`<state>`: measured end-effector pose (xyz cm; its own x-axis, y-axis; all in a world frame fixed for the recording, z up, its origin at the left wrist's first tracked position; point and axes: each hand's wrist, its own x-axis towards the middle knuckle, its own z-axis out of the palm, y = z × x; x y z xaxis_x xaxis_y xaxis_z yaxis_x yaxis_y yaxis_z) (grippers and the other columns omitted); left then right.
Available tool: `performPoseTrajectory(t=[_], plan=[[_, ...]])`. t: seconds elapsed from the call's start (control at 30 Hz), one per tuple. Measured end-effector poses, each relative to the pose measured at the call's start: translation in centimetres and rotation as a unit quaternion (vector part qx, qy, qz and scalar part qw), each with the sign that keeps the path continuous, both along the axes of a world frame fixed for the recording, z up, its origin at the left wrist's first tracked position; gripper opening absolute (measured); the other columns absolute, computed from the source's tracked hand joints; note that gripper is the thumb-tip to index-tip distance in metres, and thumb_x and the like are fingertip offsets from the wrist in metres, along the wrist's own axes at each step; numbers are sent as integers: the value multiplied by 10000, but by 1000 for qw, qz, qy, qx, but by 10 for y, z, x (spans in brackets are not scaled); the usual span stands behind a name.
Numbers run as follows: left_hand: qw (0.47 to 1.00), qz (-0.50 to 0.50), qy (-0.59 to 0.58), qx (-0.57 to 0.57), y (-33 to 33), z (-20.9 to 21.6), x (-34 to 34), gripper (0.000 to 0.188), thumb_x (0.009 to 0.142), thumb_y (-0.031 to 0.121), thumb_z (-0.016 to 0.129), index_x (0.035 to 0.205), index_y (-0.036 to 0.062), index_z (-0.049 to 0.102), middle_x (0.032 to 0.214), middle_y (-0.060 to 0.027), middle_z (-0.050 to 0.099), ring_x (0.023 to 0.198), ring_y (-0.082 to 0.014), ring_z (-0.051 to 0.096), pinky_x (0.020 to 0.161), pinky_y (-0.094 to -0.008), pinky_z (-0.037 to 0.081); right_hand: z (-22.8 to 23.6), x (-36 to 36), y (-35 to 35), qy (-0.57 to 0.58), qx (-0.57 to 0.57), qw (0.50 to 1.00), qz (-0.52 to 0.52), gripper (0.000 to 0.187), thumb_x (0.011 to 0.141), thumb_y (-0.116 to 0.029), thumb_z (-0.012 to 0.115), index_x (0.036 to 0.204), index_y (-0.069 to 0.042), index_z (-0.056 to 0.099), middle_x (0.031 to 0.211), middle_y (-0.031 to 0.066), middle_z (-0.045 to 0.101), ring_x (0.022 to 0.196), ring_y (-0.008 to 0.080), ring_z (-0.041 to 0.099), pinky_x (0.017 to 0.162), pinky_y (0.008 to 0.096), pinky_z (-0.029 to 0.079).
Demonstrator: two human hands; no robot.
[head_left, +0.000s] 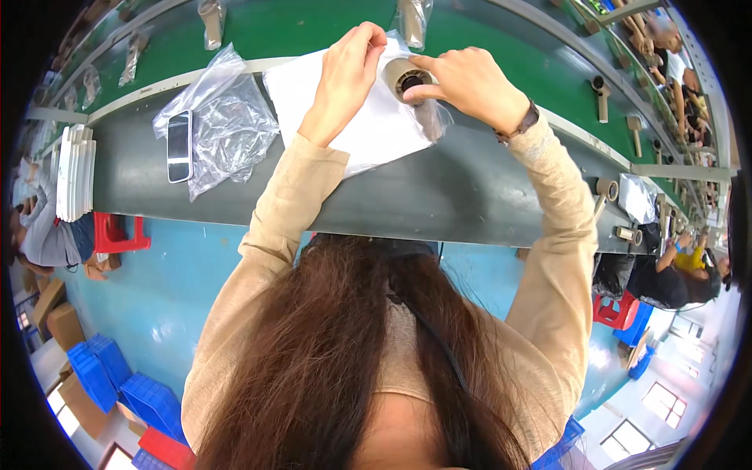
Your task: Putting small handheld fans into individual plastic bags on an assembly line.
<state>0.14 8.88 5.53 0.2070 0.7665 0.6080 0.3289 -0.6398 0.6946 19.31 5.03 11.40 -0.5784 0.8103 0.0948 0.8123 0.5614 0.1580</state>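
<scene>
A tan hair dryer (397,73) with a dark round opening lies at the far side of the bench, on white sheets (356,145). A clear plastic bag (431,124) surrounds its lower part. My right hand (474,84) holds the dryer's round head, thumb at the opening and index finger along the top. Left of it, my left hand (348,74) is closed, its fingertips pinched together at what looks like the bag's upper edge. The exact grip of those fingertips is partly hidden.
Flat clear bags (235,129) lie left on the dark bench (470,200), under a phone (179,146). White stacked pieces (75,172) stand at the left end. Beyond runs a green conveyor (274,31) with bagged dryers. More dryers (607,189) lie right. People sit at both sides.
</scene>
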Motion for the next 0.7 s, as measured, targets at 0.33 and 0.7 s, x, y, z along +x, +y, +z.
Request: performPoseTrajectory(t=[0.33,0.7], plan=[[1000,6,8,-4,12,-15,-12,90,849,-21,582,920,17,543,818,-129,594,721,-274,607,644,-344,480,-17,17,40,-147,153,948,239,558,851,-610,500,782,-58,554,530,29,537,559,213,563,649,288,435],[998,-8,32,-55,5,-8,-24,110,856,-21,615,948,-14,555,842,-82,629,779,-183,650,728,-285,523,-4,-4,48,128,-188,935,272,307,808,-344,694,733,-60,603,781,13,478,723,188,487,683,327,390]])
